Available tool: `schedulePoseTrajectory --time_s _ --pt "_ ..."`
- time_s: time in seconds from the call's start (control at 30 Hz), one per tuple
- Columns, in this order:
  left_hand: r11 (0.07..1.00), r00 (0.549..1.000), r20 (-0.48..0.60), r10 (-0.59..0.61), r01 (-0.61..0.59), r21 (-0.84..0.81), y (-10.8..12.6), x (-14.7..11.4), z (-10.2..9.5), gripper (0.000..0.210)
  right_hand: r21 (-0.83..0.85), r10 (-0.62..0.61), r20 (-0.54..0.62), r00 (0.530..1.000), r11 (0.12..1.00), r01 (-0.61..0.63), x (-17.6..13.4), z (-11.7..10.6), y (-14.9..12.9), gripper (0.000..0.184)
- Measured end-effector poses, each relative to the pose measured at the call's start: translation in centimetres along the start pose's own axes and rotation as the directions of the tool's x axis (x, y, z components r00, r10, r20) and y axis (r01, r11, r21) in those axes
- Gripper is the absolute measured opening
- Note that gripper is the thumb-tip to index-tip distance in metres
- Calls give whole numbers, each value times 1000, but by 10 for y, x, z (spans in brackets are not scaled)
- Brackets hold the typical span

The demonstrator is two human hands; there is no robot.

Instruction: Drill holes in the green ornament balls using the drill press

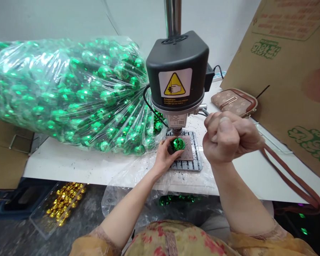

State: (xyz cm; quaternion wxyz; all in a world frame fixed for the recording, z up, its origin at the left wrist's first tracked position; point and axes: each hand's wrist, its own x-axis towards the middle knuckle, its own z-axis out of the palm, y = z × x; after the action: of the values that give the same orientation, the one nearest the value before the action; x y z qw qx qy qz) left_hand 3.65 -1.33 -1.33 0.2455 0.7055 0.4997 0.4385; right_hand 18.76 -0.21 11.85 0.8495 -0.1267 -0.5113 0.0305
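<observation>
Under the black head of a small bench drill press (177,64), my left hand (165,155) grips a shiny green faceted ball (179,144) between thumb and fingers. The ball rests on a brownish pad (188,151) lying on the slotted metal base (197,164), right below the chuck (177,131). The chuck's lower tip meets the top of the ball, but contact is hard to make out. My right hand (228,137) is closed in a fist around the end of the press's feed lever (204,111); most of the lever is hidden by the fingers.
A large clear plastic bag (69,96) full of green balls fills the left side. Cardboard boxes (290,81) stand at right, beside a brown patterned pouch (233,101) with a strap. Below left, a clear bin (46,225) holds gold balls. Dark chips litter the white table (90,167).
</observation>
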Motion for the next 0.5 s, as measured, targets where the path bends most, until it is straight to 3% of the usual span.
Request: schedulePoseTrajectory --time_s 0.3,0.5 --pt "1000 1000 0 10 -10 10 -1 1 1 52 50 -100 60 993 994 97 -3 -4 3 42" --pt "1000 1000 -2 3 -3 -3 0 0 0 50 52 -100 78 992 994 96 -11 -9 5 43"
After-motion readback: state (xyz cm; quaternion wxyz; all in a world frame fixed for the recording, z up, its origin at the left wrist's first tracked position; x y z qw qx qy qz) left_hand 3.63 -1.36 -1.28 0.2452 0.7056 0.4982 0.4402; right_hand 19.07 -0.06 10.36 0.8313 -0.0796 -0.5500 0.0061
